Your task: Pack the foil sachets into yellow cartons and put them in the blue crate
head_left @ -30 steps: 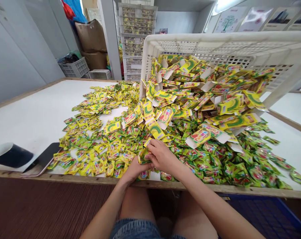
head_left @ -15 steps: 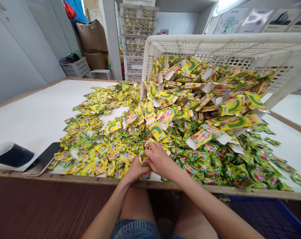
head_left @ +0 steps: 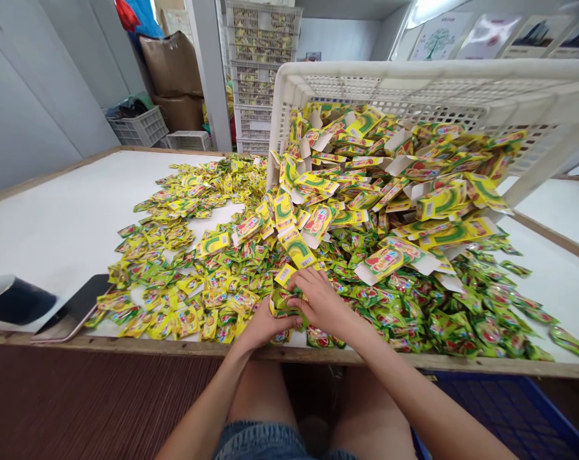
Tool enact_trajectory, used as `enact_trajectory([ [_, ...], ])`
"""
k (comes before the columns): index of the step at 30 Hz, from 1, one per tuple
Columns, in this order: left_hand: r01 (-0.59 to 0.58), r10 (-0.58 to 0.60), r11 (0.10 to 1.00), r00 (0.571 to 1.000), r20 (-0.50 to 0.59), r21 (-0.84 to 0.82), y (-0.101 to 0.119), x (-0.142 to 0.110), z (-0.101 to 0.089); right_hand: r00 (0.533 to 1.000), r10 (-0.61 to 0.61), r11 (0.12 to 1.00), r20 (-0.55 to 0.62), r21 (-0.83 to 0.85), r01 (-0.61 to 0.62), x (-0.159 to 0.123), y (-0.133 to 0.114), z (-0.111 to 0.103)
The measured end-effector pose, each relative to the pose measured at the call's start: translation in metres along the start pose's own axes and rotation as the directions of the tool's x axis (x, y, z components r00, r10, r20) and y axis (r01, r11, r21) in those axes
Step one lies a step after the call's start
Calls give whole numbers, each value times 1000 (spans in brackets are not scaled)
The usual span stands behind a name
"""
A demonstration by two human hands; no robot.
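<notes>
Near the table's front edge my two hands meet around a small yellow carton [head_left: 284, 275], its barcode end facing up. My left hand [head_left: 262, 327] closes on it from the left, thumb stretched along the near side. From the right, my right hand [head_left: 322, 301] curls its fingers over the carton; the fingertips are partly hidden. Green shows between the hands, but whether it is a wrapper or the carton's side I cannot tell. Yellow wrapped candies [head_left: 188, 284] lie to the left, and green wrapped candies [head_left: 404, 316] lie to the right.
A white basket [head_left: 276, 128] lies tipped on its side, with printed cartons [head_left: 385, 259] spilling out, many with open flaps. A phone [head_left: 73, 310] and a dark cup [head_left: 18, 299] stand at the left. Stacked crates [head_left: 263, 38] rise behind; a blue crate [head_left: 505, 409] sits below the table.
My right hand has shifted slightly right and its fingers have spread lower over the carton. More of the barcode end and green now shows between my hands. The view has shifted slightly.
</notes>
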State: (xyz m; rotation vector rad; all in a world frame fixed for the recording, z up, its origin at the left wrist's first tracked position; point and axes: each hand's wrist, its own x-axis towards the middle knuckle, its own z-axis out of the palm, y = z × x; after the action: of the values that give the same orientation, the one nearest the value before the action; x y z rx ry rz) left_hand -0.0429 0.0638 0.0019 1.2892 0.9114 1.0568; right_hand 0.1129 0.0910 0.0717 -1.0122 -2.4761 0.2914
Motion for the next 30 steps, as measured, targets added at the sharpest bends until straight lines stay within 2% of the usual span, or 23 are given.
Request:
enact_trajectory([
  [5,-44,44,999,999,-22,5,-1,5,4,998,-5,995,-65,-95,-2,0,-1,15],
  [10,-18,19,995,1000,-17,99,-6,6,6,999,7,996,-46,90,-3,-13,3,25],
  [13,-10,19,992,998,-67,128,-8,3,8,999,40,982,-11,185,-37,-27,5,30],
  [15,-28,46,986,994,-104,165,-7,-1,8,994,101,962,-30,257,-90,-36,4,36],
  [17,-30,65,980,983,-173,197,-7,-8,7,978,196,898,-64,411,-154,-45,2,45],
  [19,-23,70,980,970,-232,198,-6,-14,5,948,307,778,-85,596,-198,-53,-1,56],
  [21,-24,73,980,968,-241,200,-6,-20,2,914,393,675,-104,708,-209,-58,-5,68],
  [22,-30,77,979,971,-225,203,-6,-22,1,902,413,656,-127,729,-197,-60,-8,73],
  [27,-62,92,980,983,-156,187,-3,-31,-2,894,385,695,-229,710,-117,-62,-14,87],
  [30,-90,140,979,949,-283,183,-6,-39,1,900,378,698,-215,706,-124,-63,-12,87],
])
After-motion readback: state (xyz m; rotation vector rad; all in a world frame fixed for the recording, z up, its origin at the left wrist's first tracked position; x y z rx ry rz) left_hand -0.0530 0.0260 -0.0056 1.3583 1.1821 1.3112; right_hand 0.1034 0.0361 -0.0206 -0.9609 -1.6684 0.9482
